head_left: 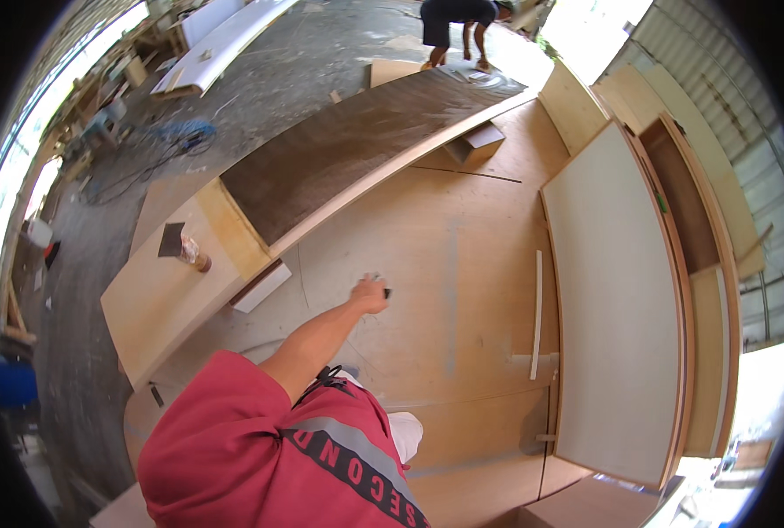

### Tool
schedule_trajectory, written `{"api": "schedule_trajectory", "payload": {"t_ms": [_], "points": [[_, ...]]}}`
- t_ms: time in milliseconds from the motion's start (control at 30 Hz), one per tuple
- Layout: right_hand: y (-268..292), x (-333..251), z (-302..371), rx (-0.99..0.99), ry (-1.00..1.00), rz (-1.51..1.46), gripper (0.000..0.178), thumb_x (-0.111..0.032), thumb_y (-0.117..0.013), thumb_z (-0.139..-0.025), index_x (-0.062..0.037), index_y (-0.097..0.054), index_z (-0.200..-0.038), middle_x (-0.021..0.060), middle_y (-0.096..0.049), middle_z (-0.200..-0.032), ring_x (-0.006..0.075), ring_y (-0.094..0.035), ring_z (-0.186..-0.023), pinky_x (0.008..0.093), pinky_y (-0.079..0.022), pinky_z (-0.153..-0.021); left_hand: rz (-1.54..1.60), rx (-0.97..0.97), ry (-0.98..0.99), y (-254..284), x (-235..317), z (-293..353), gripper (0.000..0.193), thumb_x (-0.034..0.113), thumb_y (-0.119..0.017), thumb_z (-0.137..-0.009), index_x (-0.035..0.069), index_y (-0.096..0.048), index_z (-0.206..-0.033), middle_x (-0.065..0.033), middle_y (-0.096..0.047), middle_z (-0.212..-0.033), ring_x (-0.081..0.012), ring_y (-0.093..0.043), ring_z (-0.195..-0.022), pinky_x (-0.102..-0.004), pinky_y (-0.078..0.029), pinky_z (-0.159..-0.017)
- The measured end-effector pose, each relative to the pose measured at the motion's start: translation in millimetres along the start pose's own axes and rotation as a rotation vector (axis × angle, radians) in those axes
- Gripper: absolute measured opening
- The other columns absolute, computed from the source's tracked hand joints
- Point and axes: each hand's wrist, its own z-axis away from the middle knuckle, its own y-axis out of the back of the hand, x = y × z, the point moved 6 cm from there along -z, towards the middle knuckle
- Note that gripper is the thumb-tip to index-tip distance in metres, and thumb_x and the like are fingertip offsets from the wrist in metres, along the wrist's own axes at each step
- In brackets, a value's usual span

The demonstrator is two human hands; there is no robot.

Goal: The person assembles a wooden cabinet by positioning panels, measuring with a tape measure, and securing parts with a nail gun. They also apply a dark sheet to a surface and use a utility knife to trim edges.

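My left hand (370,295) reaches out over a broad light-brown wooden panel surface, its fingers closed. A small dark object (387,293) pokes out at the side of the fist; its kind is too small to tell. Left of the hand runs a long raised board with a dark-brown coated face (321,158) and pale edges. At its near end, on a bare wooden section (167,290), stand a clear bottle with brown contents (200,261) and a dark square piece (172,239). My right hand is out of view.
A large white panel with a wooden frame (621,308) leans at the right. A narrow white strip (537,317) lies beside it. A small open box (477,143) sits farther off. A person (456,26) bends down at the far end. Cables (176,141) lie on the grey floor.
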Motion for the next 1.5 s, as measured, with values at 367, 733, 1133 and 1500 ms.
{"api": "schedule_trajectory", "payload": {"t_ms": [367, 733, 1133, 1500], "points": [[71.6, -306.3, -98.4, 0.026, 0.229, -0.379, 0.042, -0.052, -0.054, -0.079, -0.0156, -0.066, -0.098, 0.0041, -0.069, -0.087, 0.0220, -0.064, -0.072, 0.0391, -0.045, -0.054, 0.172, 0.159, 0.283, -160.0, 32.9, -14.6, 0.056, 0.043, -0.078, -0.067, 0.005, -0.062, -0.105, -0.0184, -0.066, -0.101, -0.0331, -0.063, -0.096, -0.0422, -0.049, -0.083], [-0.3, -688.4, -158.9, -0.186, 0.668, -0.749, 0.045, -0.048, -0.038, -0.089, -0.0156, -0.057, -0.113, 0.0043, -0.064, -0.105, 0.0229, -0.062, -0.093, 0.0396, -0.051, -0.067, 0.672, -0.029, 0.804, -279.4, -58.9, 47.8, 0.041, 0.016, -0.071, -0.070, -0.008, -0.057, -0.100, -0.0186, -0.061, -0.080, -0.0321, -0.061, -0.066, -0.0469, -0.046, -0.045], [-57.1, -1007.9, -179.6, 0.037, 0.729, -0.743, 0.031, -0.046, -0.060, -0.080, -0.0197, -0.061, -0.096, 0.0001, -0.064, -0.083, 0.0171, -0.064, -0.073, 0.0333, -0.053, -0.057, 0.656, 0.252, 0.331, -138.1, 219.9, -152.0, 0.030, 0.032, -0.059, -0.073, 0.008, -0.057, -0.091, -0.0086, -0.056, -0.075, -0.0191, -0.056, -0.058, -0.0327, -0.040, -0.037], [-71.7, -1284.1, -316.2, -0.524, 0.716, -0.711, 0.035, -0.043, -0.053, -0.089, -0.0149, -0.061, -0.108, 0.0048, -0.065, -0.095, 0.0226, -0.064, -0.082, 0.0407, -0.054, -0.064, 1.064, 0.250, 0.607, -185.4, 312.6, -69.0, 0.040, 0.045, -0.048, -0.079, 0.009, -0.059, -0.067, -0.0029, -0.050, -0.050, -0.0170, -0.047, -0.037, -0.0318, -0.035, -0.034]]}}
